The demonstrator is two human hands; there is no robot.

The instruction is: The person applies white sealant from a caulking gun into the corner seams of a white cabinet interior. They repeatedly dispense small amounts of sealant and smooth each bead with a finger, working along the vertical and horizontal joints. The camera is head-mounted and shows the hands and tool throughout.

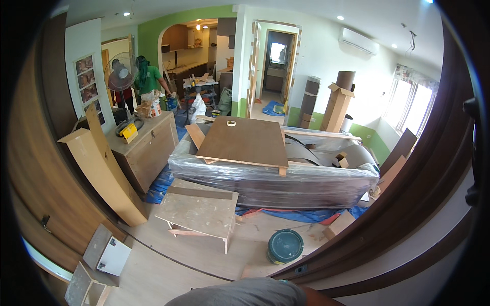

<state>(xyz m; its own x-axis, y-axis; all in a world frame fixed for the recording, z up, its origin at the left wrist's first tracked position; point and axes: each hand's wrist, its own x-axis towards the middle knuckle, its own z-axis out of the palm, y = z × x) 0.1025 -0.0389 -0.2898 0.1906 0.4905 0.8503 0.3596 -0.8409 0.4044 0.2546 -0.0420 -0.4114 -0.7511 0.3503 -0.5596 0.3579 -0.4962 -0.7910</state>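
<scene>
Neither of my hands is in the picture. At the lower edge shows grey cloth of my clothing (245, 293), with a bit of bare arm at its right side. Closest ahead on the floor stands a lidded dark green bucket (285, 246). Left of it is a low wooden work table (196, 206) with a dark strip (199, 192) lying across its top. Behind, a brown board (245, 143) rests on a sofa-like piece wrapped in clear plastic (275, 186), and a roll of tape (231, 123) lies on the board.
A tall cardboard box (104, 176) leans beside a wooden chest (145, 148) on the left. A door frame (388, 224) rises close on the right. Blue sheeting (161, 186) covers part of the floor. A person in green (149, 76) stands at the far left near a fan (121, 73).
</scene>
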